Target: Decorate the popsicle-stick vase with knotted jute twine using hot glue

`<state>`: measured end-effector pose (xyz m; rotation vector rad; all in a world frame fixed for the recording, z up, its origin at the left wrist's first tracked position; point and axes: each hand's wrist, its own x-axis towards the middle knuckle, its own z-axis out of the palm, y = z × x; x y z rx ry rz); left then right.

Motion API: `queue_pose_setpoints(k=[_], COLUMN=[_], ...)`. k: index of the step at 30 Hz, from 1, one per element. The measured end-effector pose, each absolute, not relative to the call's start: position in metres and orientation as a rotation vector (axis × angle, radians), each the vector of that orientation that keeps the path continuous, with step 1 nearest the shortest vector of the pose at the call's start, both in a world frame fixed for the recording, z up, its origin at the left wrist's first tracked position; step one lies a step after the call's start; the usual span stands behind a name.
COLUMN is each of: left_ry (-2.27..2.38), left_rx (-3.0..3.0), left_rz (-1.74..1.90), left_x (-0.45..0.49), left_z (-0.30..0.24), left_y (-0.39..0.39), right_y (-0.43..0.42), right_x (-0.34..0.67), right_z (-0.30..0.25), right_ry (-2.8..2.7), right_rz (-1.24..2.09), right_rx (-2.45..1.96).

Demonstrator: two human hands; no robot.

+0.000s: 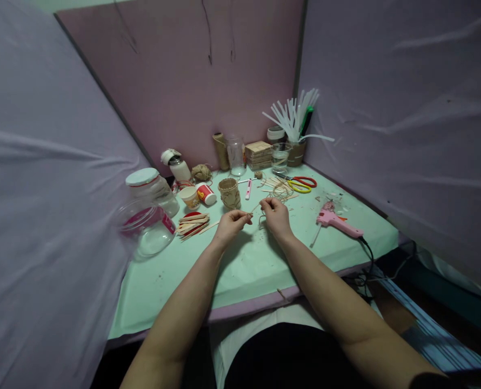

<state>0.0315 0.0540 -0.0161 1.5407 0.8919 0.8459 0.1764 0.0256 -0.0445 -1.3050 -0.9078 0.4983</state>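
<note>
Both my hands pinch a thin strand of twine (255,208) and hold it above the table, a short span of it stretched between them. My left hand (232,224) is closed on one part, with the tip hidden by the fingers. Closed on another part is my right hand (276,216), from which a loose end hangs. Just behind my left hand stands a brown cup (229,194) wrapped in twine-like material. A loose coil of twine (280,189) lies beyond my right hand among thin wooden sticks.
At right lies a pink glue gun (338,221) with a cord over the edge. Scissors (301,185) rest behind it. Wooden sticks (193,226), paper cups (189,198) and glass jars (153,237) occupy the left. A pink cutter (248,189) and white glue sticks (293,116) are farther back.
</note>
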Motion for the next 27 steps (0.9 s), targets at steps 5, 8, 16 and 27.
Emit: queue_pose_setpoints(k=[5,8,16,27], left_ry=[0.887,0.875,0.992,0.962], left_rx=[1.564,1.559,1.531,1.710], left_rz=[0.834,0.858,1.051,1.130], left_x=[0.031,0.030,0.029,0.029], left_z=[-0.016,-0.018,-0.019,-0.023], left_y=[0.053,0.054,0.057,0.053], right_y=[0.028,0.029,0.014,0.014], right_x=[0.179,0.181,0.168,0.168], right_z=[-0.049,-0.050,-0.036,-0.032], right_ry=[-0.856,-0.871,-1.291,-1.410], right_rz=[0.482,0.479,-0.018,0.260], right_rx=[-1.343,-1.381,-1.426,-1.216])
